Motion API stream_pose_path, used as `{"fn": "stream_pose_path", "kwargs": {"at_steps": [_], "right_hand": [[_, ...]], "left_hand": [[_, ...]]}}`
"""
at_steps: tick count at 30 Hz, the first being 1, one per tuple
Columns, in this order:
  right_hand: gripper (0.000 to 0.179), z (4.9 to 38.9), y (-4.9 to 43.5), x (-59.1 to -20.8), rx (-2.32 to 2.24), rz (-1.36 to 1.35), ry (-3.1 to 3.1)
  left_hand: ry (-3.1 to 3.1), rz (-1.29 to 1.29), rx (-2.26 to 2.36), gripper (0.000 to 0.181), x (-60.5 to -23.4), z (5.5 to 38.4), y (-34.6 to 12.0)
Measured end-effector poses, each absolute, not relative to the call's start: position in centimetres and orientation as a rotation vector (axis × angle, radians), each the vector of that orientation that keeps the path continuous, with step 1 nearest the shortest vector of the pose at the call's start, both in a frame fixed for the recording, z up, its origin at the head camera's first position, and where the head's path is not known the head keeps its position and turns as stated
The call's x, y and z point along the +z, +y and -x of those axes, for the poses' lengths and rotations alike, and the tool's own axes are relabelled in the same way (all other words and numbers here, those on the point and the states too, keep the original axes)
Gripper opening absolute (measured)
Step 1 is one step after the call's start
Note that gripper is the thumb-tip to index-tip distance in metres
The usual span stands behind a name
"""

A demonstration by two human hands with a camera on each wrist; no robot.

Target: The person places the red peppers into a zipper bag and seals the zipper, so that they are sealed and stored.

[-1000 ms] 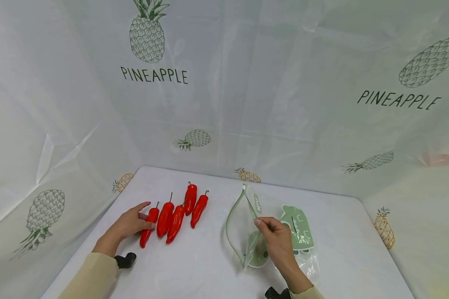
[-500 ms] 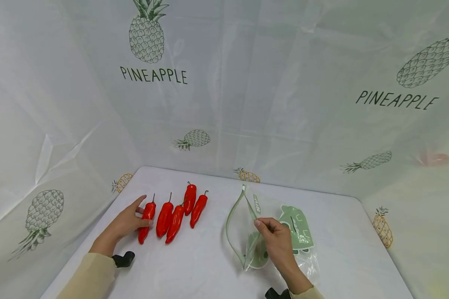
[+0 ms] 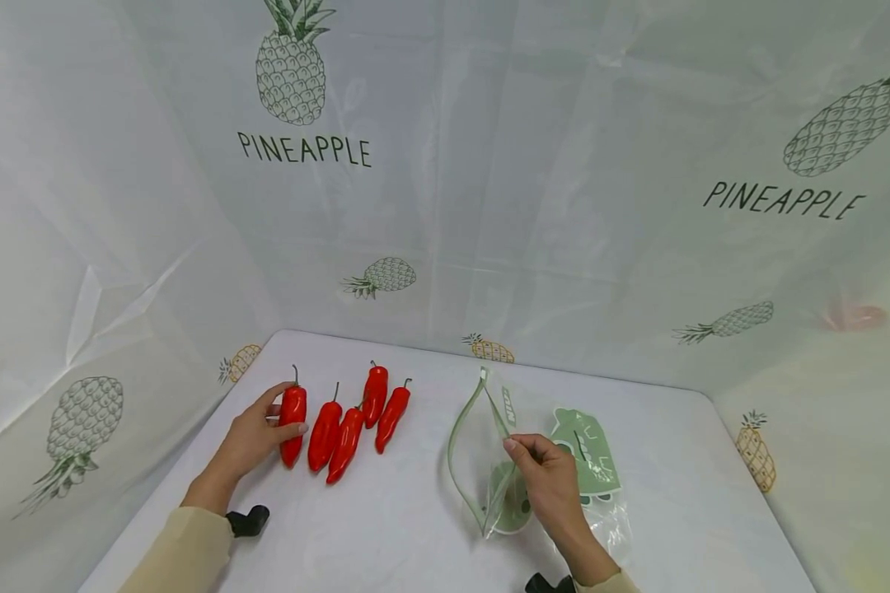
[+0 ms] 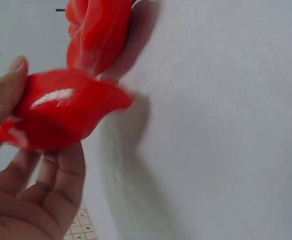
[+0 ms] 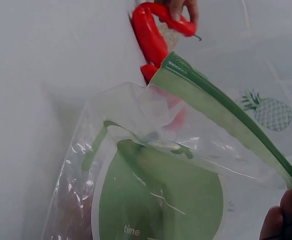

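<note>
On the left in the head view, my left hand [image 3: 250,436] grips a red chili pepper [image 3: 293,412], thumb on one side and fingers on the other. The left wrist view shows this pepper [image 4: 60,107] raised off the white surface, with a shadow below. Several more red peppers [image 3: 325,436] lie close to its right. My right hand [image 3: 552,478] pinches the rim of a clear zip bag [image 3: 513,511] with green prints. The bag's green-edged mouth gapes toward the left. In the right wrist view the bag [image 5: 161,195] fills the foreground, and only some right fingers [image 5: 281,215] show.
A white table [image 3: 386,543] lies beneath everything. A whitish sheet [image 3: 534,206] with pineapple prints hangs behind and at both sides. Black fittings [image 3: 248,520] sit at both wrists.
My left hand has taken hold of the leftmost pepper and raised it upward, away from the table. The right hand and the bag have stayed nearly still.
</note>
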State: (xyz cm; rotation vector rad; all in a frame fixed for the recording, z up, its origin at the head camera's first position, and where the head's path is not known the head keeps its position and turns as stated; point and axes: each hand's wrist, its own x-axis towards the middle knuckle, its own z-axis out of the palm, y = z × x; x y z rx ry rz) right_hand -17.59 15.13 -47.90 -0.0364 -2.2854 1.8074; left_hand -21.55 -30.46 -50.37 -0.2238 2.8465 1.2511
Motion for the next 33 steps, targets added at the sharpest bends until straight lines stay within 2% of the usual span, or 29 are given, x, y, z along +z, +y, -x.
{"fn": "stream_pose_path", "kwargs": {"at_steps": [13, 33], "right_hand": [[0.011, 17.6, 15.3, -47.9, 1.81, 0.05, -2.295], [0.009, 18.0, 15.1, -47.8, 1.766, 0.051, -2.299]], "left_hand": [[2.97, 0.1, 1.326, 0.078, -49.7, 21.4, -29.7], [3.002, -0.01, 1.453, 0.079, -47.3, 20.8, -24.9]]}}
